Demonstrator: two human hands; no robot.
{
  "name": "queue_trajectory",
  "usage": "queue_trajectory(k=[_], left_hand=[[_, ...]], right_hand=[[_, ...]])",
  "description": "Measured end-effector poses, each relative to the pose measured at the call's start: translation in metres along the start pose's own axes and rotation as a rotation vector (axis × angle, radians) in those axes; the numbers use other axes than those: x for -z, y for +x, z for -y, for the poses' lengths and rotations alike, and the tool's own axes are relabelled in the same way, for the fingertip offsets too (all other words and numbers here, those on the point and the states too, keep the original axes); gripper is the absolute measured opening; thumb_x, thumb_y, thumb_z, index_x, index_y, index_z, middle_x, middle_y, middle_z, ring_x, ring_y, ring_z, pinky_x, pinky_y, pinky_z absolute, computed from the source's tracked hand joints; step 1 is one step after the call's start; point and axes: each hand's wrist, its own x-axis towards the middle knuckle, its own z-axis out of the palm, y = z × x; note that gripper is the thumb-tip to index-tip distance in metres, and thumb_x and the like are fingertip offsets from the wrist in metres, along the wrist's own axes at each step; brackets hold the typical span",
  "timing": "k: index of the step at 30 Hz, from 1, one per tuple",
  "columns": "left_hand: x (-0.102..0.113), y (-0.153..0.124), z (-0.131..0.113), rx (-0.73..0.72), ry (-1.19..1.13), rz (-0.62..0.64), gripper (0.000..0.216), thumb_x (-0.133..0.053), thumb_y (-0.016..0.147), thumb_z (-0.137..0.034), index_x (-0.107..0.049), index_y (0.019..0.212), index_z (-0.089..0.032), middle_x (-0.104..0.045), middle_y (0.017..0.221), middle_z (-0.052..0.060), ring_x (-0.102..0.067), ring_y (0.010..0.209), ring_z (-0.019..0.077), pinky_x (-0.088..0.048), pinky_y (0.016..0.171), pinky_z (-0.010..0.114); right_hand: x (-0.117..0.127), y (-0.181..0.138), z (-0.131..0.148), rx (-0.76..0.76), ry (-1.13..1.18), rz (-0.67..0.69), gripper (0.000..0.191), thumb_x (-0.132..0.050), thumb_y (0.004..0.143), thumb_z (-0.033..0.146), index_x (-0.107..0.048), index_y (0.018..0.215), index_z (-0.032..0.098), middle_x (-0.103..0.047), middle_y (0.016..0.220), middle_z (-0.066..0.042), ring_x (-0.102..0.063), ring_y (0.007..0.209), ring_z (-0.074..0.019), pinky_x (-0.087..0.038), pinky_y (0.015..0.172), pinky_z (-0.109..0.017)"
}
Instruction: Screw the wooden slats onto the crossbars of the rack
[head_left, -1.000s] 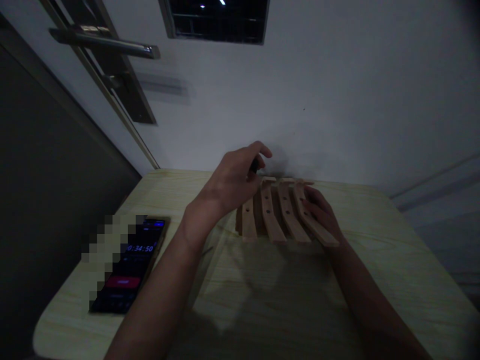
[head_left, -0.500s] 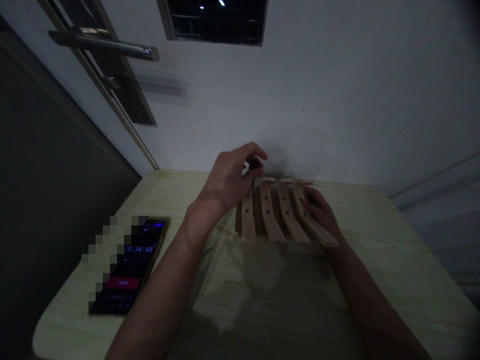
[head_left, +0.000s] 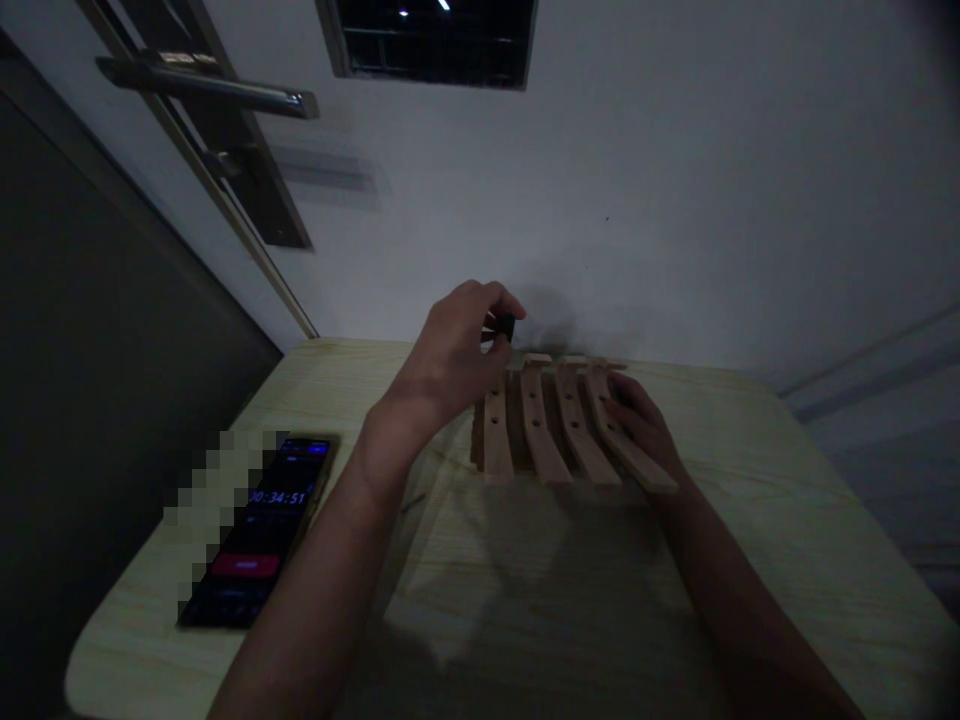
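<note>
A fan of several wooden slats, each with a small hole, lies on the pale wooden table near the wall. My left hand hovers over the slats' far left end, its fingers pinched round a small dark object I cannot name. My right hand rests on the rightmost slat, fingers curled against it and pressing it down. The light is dim.
A phone with a running timer lies at the table's left edge. A white wall rises just behind the table. A door with a metal lever handle stands at the left, and a dark vent sits high on the wall.
My left hand's fingers have curled in tighter round the small dark object and drawn slightly left. The right hand and the slats have stayed put. The timer has ticked on.
</note>
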Motion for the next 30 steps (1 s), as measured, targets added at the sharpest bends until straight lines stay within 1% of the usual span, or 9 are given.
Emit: queue_trajectory(k=[3,7,11,16,19,23,27,30], left_hand=[[0.003,0.0,0.001,0.032,0.028,0.043,0.022,-0.048,0.075,-0.005,-0.056,0.093,-0.016,-0.06,0.092,0.003,-0.059,0.083,0.0121,-0.051,0.075,0.027],[0.004,-0.002,0.001,0.05,0.058,0.162,0.031,-0.053,0.073,-0.006,-0.049,0.102,-0.017,-0.06,0.091,0.003,-0.058,0.081,0.0131,-0.049,0.073,0.027],[0.001,-0.004,0.003,0.073,0.051,0.216,0.038,-0.057,0.071,-0.009,-0.043,0.105,-0.018,-0.059,0.094,0.005,-0.057,0.08,0.014,-0.047,0.071,0.027],[-0.006,-0.006,0.011,0.092,0.005,0.296,0.049,-0.057,0.072,-0.01,-0.035,0.115,-0.021,-0.06,0.092,0.003,-0.057,0.073,0.0123,-0.045,0.065,0.024],[-0.009,-0.006,0.013,0.092,0.049,0.293,0.051,-0.056,0.072,-0.008,-0.034,0.116,-0.021,-0.06,0.087,0.002,-0.058,0.071,0.0128,-0.045,0.065,0.025],[-0.013,-0.006,0.01,0.089,0.12,0.258,0.046,-0.053,0.074,-0.006,-0.036,0.114,-0.02,-0.061,0.082,0.002,-0.059,0.069,0.0139,-0.046,0.067,0.026],[-0.015,-0.005,0.006,0.085,0.162,0.232,0.043,-0.053,0.074,-0.005,-0.037,0.112,-0.019,-0.063,0.081,0.003,-0.062,0.073,0.0159,-0.048,0.07,0.027],[-0.016,-0.005,0.005,0.086,0.177,0.225,0.044,-0.054,0.075,-0.006,-0.037,0.113,-0.019,-0.064,0.082,0.004,-0.063,0.076,0.0165,-0.048,0.072,0.027]], right_hand=[[0.0,0.0,-0.001,-0.009,0.001,-0.018,0.033,-0.063,0.073,0.033,-0.06,0.106,0.033,-0.058,0.117,-0.001,-0.048,0.115,-0.0251,-0.03,0.105,-0.048],[-0.002,0.0,0.001,-0.017,0.018,-0.024,0.034,-0.063,0.072,0.033,-0.06,0.106,0.032,-0.058,0.116,-0.001,-0.049,0.114,-0.0254,-0.03,0.105,-0.049],[-0.003,-0.001,0.004,0.0,-0.003,-0.029,0.032,-0.062,0.072,0.032,-0.061,0.104,0.032,-0.058,0.116,-0.001,-0.05,0.113,-0.0248,-0.031,0.105,-0.048],[-0.003,-0.002,0.006,-0.005,-0.018,-0.023,0.033,-0.062,0.073,0.033,-0.06,0.106,0.031,-0.057,0.119,-0.001,-0.049,0.115,-0.0248,-0.031,0.105,-0.048],[-0.004,-0.002,0.007,-0.027,-0.019,-0.028,0.034,-0.062,0.074,0.034,-0.059,0.107,0.031,-0.058,0.117,-0.002,-0.051,0.112,-0.0251,-0.033,0.103,-0.049],[-0.004,-0.002,0.007,-0.007,-0.033,-0.022,0.032,-0.06,0.076,0.033,-0.058,0.108,0.032,-0.057,0.12,-0.001,-0.05,0.115,-0.0248,-0.033,0.104,-0.048],[-0.004,-0.003,0.004,-0.014,-0.038,-0.012,0.034,-0.058,0.078,0.034,-0.056,0.111,0.032,-0.056,0.121,-0.001,-0.05,0.115,-0.0246,-0.034,0.103,-0.049],[-0.004,-0.003,0.003,-0.004,-0.052,-0.013,0.034,-0.059,0.077,0.035,-0.057,0.11,0.032,-0.057,0.121,-0.001,-0.049,0.115,-0.0246,-0.033,0.104,-0.048]])
